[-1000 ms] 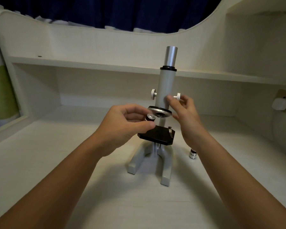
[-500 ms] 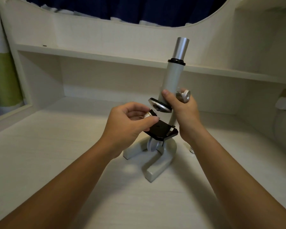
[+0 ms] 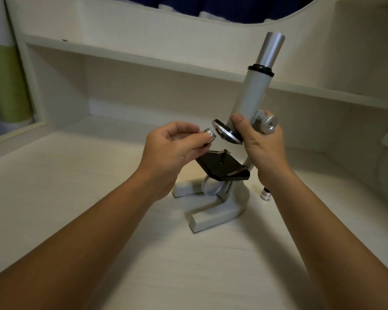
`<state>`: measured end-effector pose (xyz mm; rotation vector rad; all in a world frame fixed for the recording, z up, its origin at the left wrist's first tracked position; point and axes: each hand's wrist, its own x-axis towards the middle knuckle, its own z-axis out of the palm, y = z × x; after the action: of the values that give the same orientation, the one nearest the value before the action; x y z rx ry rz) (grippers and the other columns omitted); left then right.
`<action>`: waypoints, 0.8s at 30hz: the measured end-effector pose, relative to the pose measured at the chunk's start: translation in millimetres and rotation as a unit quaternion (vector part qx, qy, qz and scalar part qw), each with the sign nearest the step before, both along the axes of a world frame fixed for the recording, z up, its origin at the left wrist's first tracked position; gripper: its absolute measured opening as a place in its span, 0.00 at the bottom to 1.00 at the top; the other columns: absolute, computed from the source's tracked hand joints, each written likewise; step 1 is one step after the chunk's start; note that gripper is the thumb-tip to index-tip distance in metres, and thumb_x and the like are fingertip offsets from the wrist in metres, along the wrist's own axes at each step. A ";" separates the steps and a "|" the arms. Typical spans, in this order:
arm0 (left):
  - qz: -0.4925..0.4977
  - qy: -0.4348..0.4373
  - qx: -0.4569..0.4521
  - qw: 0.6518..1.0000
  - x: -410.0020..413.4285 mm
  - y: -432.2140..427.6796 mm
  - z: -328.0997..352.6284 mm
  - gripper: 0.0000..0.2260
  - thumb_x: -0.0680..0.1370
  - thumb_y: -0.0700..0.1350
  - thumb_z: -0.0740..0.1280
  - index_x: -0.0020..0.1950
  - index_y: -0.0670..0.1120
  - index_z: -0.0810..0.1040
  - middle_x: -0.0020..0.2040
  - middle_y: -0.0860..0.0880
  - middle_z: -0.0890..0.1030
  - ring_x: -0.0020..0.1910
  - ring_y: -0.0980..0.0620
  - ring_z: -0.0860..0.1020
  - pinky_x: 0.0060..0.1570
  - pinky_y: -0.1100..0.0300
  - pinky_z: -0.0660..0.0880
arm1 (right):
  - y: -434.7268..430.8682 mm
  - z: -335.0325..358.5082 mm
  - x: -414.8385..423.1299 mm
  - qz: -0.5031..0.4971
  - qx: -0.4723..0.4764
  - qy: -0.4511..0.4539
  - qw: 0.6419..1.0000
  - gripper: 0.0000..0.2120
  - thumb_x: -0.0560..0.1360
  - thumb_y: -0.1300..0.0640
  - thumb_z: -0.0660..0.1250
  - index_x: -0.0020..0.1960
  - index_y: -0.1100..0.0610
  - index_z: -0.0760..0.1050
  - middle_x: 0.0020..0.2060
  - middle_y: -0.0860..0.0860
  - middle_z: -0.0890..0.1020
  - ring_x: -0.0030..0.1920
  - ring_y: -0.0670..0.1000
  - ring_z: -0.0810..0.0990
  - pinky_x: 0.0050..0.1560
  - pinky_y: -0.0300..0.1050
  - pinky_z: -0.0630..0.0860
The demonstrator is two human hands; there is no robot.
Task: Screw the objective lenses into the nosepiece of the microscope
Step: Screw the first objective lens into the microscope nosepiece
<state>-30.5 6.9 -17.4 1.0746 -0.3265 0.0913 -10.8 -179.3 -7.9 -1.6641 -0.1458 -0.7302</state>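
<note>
Left hand [image 3: 173, 151] of mine pinches an objective lens [image 3: 208, 136] between thumb and fingertips, its silver threaded end pointing right, just beside the tilted nosepiece [image 3: 227, 134] but not yet in it. My right hand [image 3: 262, 144] is wrapped around the microscope [image 3: 253, 97] below the tube, thumb on the near side, next to the focus knob [image 3: 268, 124]. The microscope leans right over the black stage [image 3: 222, 167]. On the white desk [image 3: 99, 198] a second objective lens [image 3: 265, 194] stands to the right of the base, partly behind my right forearm

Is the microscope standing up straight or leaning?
Leaning. The tube of the microscope slants to the right while its base sits flat on the desk. The right hand grips the arm.
</note>
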 end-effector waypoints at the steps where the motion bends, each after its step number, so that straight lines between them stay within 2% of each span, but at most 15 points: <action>1: 0.000 -0.008 0.016 1.000 -0.3 -0.6 -1.1 0.07 0.71 0.32 0.74 0.45 0.40 0.82 0.42 0.43 0.85 0.46 0.44 0.85 0.49 0.54 0.82 | -1.5 0.0 0.4 -0.003 -0.008 0.004 1.000 0.26 0.74 0.49 0.78 0.63 0.63 0.78 0.44 0.47 0.85 0.38 0.33 0.84 0.39 0.27 0.77; 3: 0.013 -0.020 0.053 0.998 -0.3 -1.5 -2.5 0.07 0.71 0.33 0.75 0.47 0.42 0.85 0.45 0.43 0.87 0.49 0.42 0.85 0.54 0.51 0.81 | -2.7 -0.6 1.4 -0.008 -0.017 0.003 1.000 0.18 0.75 0.50 0.78 0.57 0.61 0.80 0.41 0.45 0.85 0.37 0.34 0.84 0.39 0.27 0.77; 4: 0.019 -0.027 0.072 0.997 0.0 -2.4 -2.8 0.07 0.71 0.34 0.75 0.47 0.42 0.86 0.47 0.42 0.87 0.51 0.42 0.85 0.56 0.50 0.80 | -1.8 -0.5 1.2 -0.009 -0.017 0.001 1.000 0.18 0.74 0.48 0.79 0.56 0.59 0.80 0.40 0.44 0.85 0.37 0.34 0.84 0.40 0.28 0.77; 6: 0.023 -0.038 0.098 0.994 -0.8 -4.6 -2.3 0.07 0.72 0.37 0.75 0.50 0.40 0.86 0.50 0.42 0.87 0.52 0.44 0.85 0.58 0.49 0.79 | 3.5 1.2 -1.7 -0.013 -0.008 -0.006 1.000 0.26 0.68 0.40 0.80 0.55 0.58 0.80 0.41 0.45 0.85 0.38 0.36 0.84 0.41 0.30 0.77; 8: 0.028 -0.046 0.105 0.993 -1.7 -7.4 -2.6 0.08 0.73 0.38 0.74 0.52 0.40 0.85 0.47 0.43 0.87 0.49 0.46 0.86 0.56 0.51 0.80 | 7.4 1.6 -2.9 -0.016 0.004 -0.009 1.000 0.31 0.62 0.34 0.77 0.53 0.57 0.81 0.41 0.47 0.85 0.38 0.38 0.84 0.42 0.33 0.77; 13: 0.031 -0.047 0.068 0.996 -7.2 -13.0 -1.2 0.04 0.75 0.37 0.73 0.48 0.41 0.83 0.39 0.44 0.88 0.38 0.46 0.87 0.42 0.61 0.82 | 11.4 0.3 -3.7 -0.036 0.008 -0.007 0.999 0.35 0.60 0.32 0.75 0.53 0.59 0.82 0.49 0.59 0.87 0.43 0.48 0.84 0.51 0.49 0.81; 16: 0.046 -0.039 0.044 0.997 -10.0 -17.4 -3.5 0.06 0.74 0.37 0.74 0.50 0.39 0.83 0.38 0.45 0.88 0.39 0.46 0.87 0.42 0.61 0.82 | 12.8 1.1 -5.5 -0.045 0.010 -0.001 0.999 0.39 0.59 0.32 0.75 0.55 0.63 0.82 0.49 0.57 0.88 0.46 0.52 0.86 0.54 0.50 0.82; 19: 0.056 -0.027 0.014 0.998 -12.9 -21.2 -6.1 0.09 0.74 0.36 0.74 0.53 0.37 0.82 0.41 0.43 0.88 0.41 0.45 0.87 0.43 0.61 0.82 | 12.5 0.9 -6.0 -0.046 0.013 0.005 0.999 0.41 0.59 0.32 0.75 0.57 0.64 0.82 0.51 0.59 0.88 0.53 0.59 0.88 0.58 0.54 0.83; 24: 0.065 -0.023 -0.010 0.998 -15.2 -25.0 -9.6 0.09 0.73 0.36 0.75 0.53 0.39 0.83 0.42 0.44 0.88 0.43 0.45 0.87 0.44 0.61 0.82 | 12.5 0.7 -6.3 -0.041 0.010 0.000 0.999 0.39 0.59 0.32 0.75 0.57 0.62 0.82 0.51 0.57 0.88 0.52 0.55 0.88 0.56 0.48 0.83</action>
<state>-45.7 -18.0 -27.0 1.0735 -0.2972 0.2351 -17.0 -166.7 -7.3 -1.6576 -0.0711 -0.7911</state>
